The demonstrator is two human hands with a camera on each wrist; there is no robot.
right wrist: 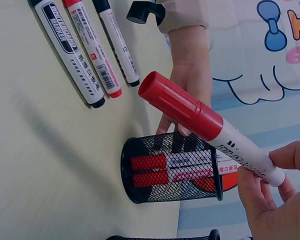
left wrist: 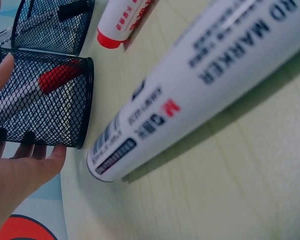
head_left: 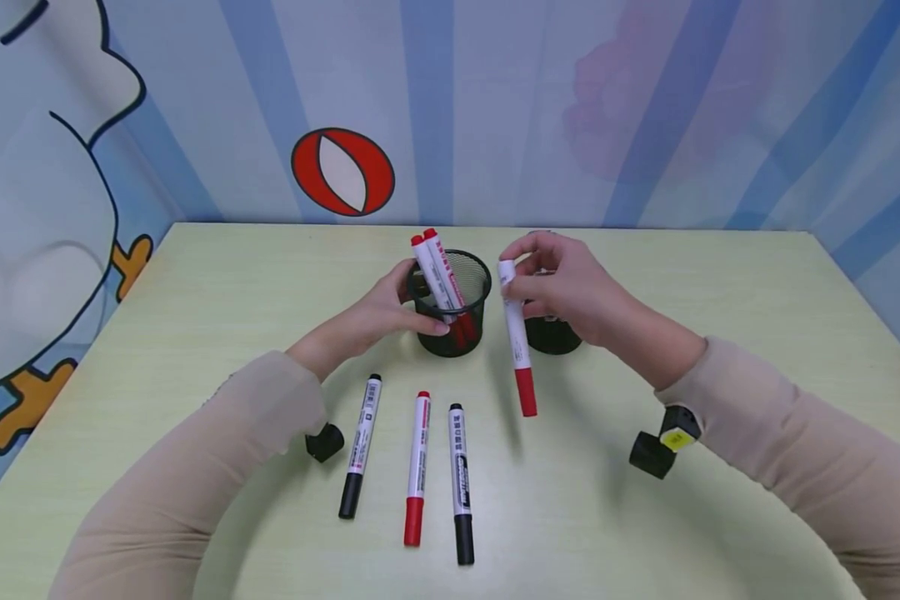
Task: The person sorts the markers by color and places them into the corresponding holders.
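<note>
My left hand (head_left: 378,321) grips a black mesh pen cup (head_left: 477,321) from its left side, thumb across the front. Two red whiteboard markers (head_left: 437,271) lean inside it, red caps (right wrist: 149,177) down at the bottom. Just right of the cup, my right hand (head_left: 573,287) pinches another red whiteboard marker (head_left: 516,333) by its white tail end. That marker hangs nearly upright above the table, red cap (right wrist: 182,105) downward. Behind the right hand stands a second mesh pen cup (head_left: 553,336), partly hidden; the left wrist view shows a black-capped marker (left wrist: 72,9) in it.
Three markers lie on the pale table (head_left: 270,258) in front of the cups: a black one (head_left: 361,446), a red one (head_left: 417,467) and another black one (head_left: 461,483). A patterned blue wall (head_left: 480,108) rises along the table's back edge.
</note>
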